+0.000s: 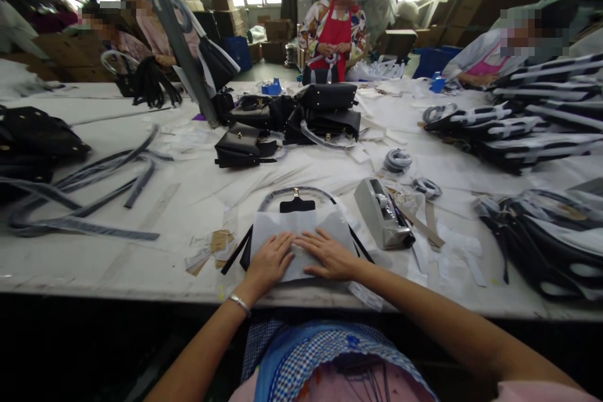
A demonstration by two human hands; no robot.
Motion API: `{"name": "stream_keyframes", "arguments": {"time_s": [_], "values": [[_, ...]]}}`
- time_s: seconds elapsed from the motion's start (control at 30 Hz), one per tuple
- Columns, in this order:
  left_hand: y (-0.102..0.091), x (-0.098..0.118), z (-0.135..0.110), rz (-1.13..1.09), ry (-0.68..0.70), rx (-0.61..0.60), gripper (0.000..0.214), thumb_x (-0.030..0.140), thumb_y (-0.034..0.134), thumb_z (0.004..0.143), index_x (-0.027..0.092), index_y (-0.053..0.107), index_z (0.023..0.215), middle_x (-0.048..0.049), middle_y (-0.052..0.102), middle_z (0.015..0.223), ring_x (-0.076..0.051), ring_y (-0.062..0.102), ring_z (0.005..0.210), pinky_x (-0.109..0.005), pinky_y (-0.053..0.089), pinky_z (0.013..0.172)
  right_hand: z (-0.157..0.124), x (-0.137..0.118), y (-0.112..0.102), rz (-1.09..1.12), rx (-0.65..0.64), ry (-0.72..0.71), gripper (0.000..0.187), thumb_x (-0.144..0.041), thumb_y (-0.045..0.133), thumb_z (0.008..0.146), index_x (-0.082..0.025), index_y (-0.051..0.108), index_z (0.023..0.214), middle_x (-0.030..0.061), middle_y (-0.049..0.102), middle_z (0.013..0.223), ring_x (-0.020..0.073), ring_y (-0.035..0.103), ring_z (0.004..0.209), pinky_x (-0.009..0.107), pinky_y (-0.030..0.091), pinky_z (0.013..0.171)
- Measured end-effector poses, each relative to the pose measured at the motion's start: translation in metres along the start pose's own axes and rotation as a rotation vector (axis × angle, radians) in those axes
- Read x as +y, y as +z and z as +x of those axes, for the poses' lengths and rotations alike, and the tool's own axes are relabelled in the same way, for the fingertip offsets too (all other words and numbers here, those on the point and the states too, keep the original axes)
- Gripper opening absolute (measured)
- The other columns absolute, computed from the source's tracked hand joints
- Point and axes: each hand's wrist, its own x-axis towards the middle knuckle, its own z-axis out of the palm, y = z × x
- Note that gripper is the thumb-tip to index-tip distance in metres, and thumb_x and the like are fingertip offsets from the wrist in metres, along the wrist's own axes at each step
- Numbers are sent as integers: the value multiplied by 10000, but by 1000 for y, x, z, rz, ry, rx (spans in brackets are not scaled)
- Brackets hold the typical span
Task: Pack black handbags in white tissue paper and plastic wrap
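Note:
A black handbag [245, 255] lies flat near the table's front edge, its wrapped handle [325, 193] arching away from me. A sheet of white paper [277, 221] covers most of the bag's face. Above the sheet shows a black flap tab [298, 205] with a small gold clasp. My left hand [272, 257] rests flat on the paper with fingers stretched out. Beside it my right hand [327, 254] also presses flat on the sheet, the fingertips of both hands nearly meeting. Neither hand grips anything.
A tape dispenser [384, 213] stands right of the bag. Wrapped bags [556, 245] pile up at right, and black straps [94, 226] lie at left. Further back are several black bags [325, 114], a slanted metal post [181, 44] and co-workers, one in a red apron [335, 31].

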Motion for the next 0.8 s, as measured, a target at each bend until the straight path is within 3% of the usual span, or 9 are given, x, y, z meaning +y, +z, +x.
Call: {"name": "stream_keyframes", "arguments": {"time_s": [0.1,0.23,0.8], "values": [[7,-6,-8,6,-16,1,477,323,379,1034,185,350,1489,-104,506,1470,-219,478,1358,-453,403,1154,-3,5,3,82,105,37,556,-358,566,995,-196,375,1491,136,460,1477,239,368,1399,479,199,1213],[4,-3,-10,9,-22,-13,443,319,392,1033,219,402,1464,-79,507,1473,-211,471,1364,-460,398,1160,-3,5,3,59,95,30,394,-309,573,992,-220,519,1372,123,483,1446,257,386,1380,496,219,1202],[6,-4,-8,-16,-36,-34,475,299,436,1014,253,375,1483,-59,477,1499,-218,449,1383,-470,406,1164,-1,5,-1,-71,21,-40,354,-323,552,1006,-200,572,1337,143,499,1424,291,386,1373,553,250,1179]]}}
